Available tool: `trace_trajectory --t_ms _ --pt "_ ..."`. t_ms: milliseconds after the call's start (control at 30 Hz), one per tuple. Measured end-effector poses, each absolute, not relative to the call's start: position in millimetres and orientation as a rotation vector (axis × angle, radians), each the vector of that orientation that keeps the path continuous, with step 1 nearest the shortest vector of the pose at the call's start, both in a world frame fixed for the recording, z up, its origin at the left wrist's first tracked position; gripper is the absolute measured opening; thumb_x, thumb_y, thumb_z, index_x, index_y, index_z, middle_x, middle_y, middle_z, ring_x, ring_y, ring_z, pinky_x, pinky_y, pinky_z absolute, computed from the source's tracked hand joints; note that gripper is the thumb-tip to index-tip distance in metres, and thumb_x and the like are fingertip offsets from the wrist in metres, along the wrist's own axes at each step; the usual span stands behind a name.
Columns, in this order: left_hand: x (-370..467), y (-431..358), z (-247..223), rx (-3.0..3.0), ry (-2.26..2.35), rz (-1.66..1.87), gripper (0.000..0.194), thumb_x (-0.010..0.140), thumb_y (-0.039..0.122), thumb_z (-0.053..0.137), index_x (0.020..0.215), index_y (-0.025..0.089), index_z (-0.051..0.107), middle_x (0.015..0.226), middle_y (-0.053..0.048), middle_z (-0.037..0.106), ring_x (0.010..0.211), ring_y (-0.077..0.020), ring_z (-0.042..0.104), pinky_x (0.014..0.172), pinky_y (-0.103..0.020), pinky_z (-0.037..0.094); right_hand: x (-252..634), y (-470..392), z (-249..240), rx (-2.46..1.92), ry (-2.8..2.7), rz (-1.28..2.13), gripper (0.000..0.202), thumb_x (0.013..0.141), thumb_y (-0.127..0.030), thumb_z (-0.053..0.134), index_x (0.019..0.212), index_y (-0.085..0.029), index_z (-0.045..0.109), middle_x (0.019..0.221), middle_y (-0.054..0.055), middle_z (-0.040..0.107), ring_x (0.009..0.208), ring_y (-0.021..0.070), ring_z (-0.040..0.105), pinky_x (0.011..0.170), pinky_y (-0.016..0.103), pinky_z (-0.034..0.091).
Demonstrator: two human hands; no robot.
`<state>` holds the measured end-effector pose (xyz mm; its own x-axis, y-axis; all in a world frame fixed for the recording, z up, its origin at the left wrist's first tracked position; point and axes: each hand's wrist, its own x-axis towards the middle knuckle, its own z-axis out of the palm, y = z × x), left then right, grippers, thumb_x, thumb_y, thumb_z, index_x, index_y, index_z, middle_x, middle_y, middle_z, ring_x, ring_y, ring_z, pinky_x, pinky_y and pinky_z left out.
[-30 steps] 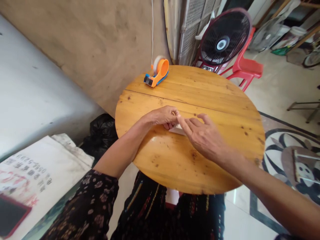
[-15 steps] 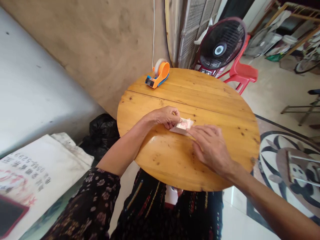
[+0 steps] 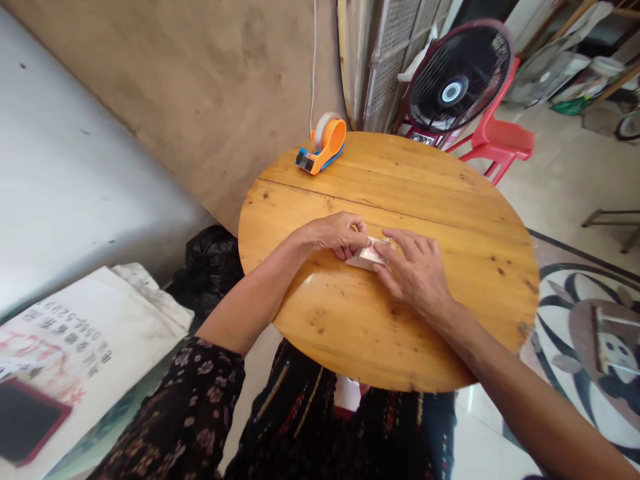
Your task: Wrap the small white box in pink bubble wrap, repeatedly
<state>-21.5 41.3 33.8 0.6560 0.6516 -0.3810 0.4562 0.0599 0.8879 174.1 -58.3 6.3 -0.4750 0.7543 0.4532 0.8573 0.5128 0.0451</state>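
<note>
A small whitish box [image 3: 364, 261] lies on the round wooden table [image 3: 340, 320], between my two hands. My left hand [image 3: 345, 235] has its fingers curled and pinched at the box's left end. My right hand [image 3: 417, 267] reaches in from the right, its fingers apart, with fingertips touching the top and right end of the box. The markings on the box are too small to read, and the fingers cover part of it.
An orange and blue tape dispenser [image 3: 327, 143] stands at the table's back left edge. Behind the table are a fan [image 3: 453, 83] and a red chair [image 3: 503, 140]. On the left lie a black bag [image 3: 213, 260] and a white printed sack [image 3: 90, 327].
My right hand has spread its fingers and moved onto the box's top and right end. My left hand stays at the left end. The view has shifted slightly.
</note>
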Motion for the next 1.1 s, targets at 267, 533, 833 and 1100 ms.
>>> trace_trajectory --t_ms 267,533,833,1100 --pt "-23 44 28 1.553 0.912 0.195 0.014 0.073 0.02 0.059 0.087 0.019 0.055 0.069 0.002 0.063 0.062 -0.0129 0.064 0.059 -0.024 0.053 179 -61 8 -1.146 -2.418 -0.484 0.02 0.092 -0.023 0.058 0.111 -0.023 0.063 0.129 0.013 0.064 0.118 0.0296 0.058 0.095 0.048 0.042" --pt "-26 45 32 1.549 0.928 0.179 0.033 0.077 0.022 0.061 0.109 0.019 0.05 0.07 0.002 0.065 0.06 -0.0143 0.066 0.058 -0.025 0.054 201 -58 23 -1.369 -2.115 0.138 0.059 0.083 -0.047 0.069 0.134 -0.024 0.052 0.141 0.017 0.053 0.122 0.0331 0.058 0.097 0.052 0.049" --pt "-27 49 25 1.549 0.854 0.12 0.053 0.08 0.029 0.064 0.129 0.018 0.046 0.07 0.002 0.066 0.059 -0.0156 0.066 0.058 -0.027 0.056 190 -41 -7 -1.559 -2.104 0.482 0.089 0.074 -0.049 0.072 0.15 -0.019 0.036 0.133 0.017 0.062 0.121 0.0369 0.059 0.101 0.057 0.045" --pt "-15 44 16 1.646 0.824 0.326 0.05 0.085 0.031 0.061 0.132 0.016 0.052 0.07 0.003 0.06 0.057 -0.0102 0.06 0.057 -0.022 0.051 201 -34 -12 -1.53 -2.032 0.367 0.07 0.077 -0.044 0.07 0.14 -0.019 0.051 0.131 0.016 0.065 0.116 0.0359 0.063 0.097 0.055 0.049"
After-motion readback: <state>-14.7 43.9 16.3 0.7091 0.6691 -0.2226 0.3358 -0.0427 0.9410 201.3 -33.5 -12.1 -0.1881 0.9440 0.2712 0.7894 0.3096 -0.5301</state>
